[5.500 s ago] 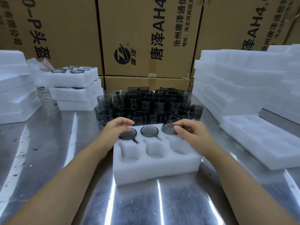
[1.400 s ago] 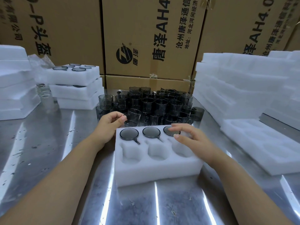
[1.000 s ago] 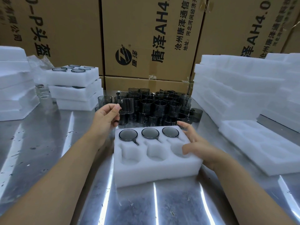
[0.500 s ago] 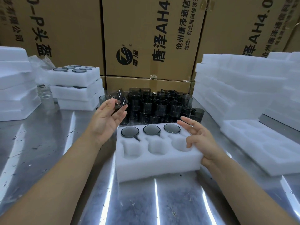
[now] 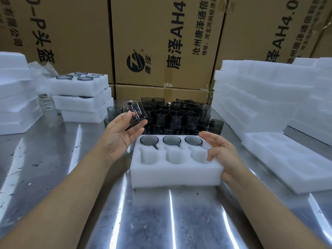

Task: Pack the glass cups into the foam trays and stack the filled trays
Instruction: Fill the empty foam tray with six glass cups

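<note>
A white foam tray (image 5: 176,175) lies on the metal table in front of me. Its far row holds three smoky glass cups (image 5: 171,140); the near row of three pockets is empty. My left hand (image 5: 121,136) is raised palm up, left of the tray, and holds a tilted smoky glass cup (image 5: 137,115) between thumb and fingers. My right hand (image 5: 220,154) rests on the tray's right end with fingers spread and nothing in it. Behind the tray stands a crowd of several smoky glass cups (image 5: 177,117).
A stack of three filled foam trays (image 5: 80,97) stands at the back left, with more foam stacks (image 5: 14,94) at the far left. Empty foam trays (image 5: 265,94) are piled on the right, and one (image 5: 291,159) lies flat beside them. Cardboard boxes (image 5: 161,42) wall off the back.
My left hand took a cup from the crowd, lifted it and turned palm up with the cup tilted. My right hand moved from the far-right cup to the tray's right end.
</note>
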